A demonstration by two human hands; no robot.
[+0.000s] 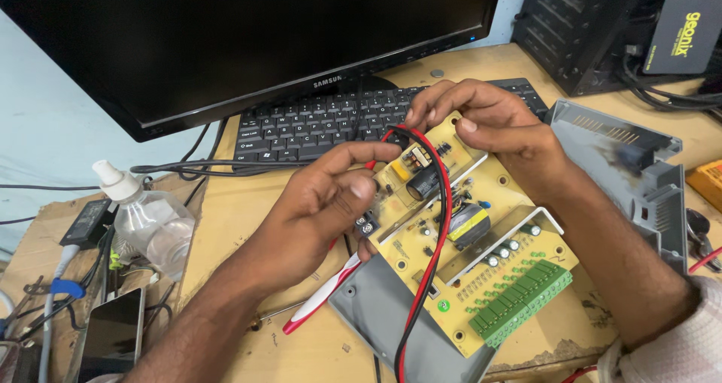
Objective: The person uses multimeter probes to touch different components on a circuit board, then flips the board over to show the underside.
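Large flat black monitor screen point(248, 37), dark and unlit, glossy bezel, tiny blue light at its lower right edge, filling the top of the view. Far right of that monitor, at the upper corner, small flat black rectangular box point(686, 31) with pale lettering on its face, resting on dark equipment. Below and left of the monitor, near the bottom edge, slim dark phone screen point(113, 334), blank, silver-rimmed, lying face up. Just above the phone, clear plastic pump bottle point(147, 216), white nozzle, no label visible.
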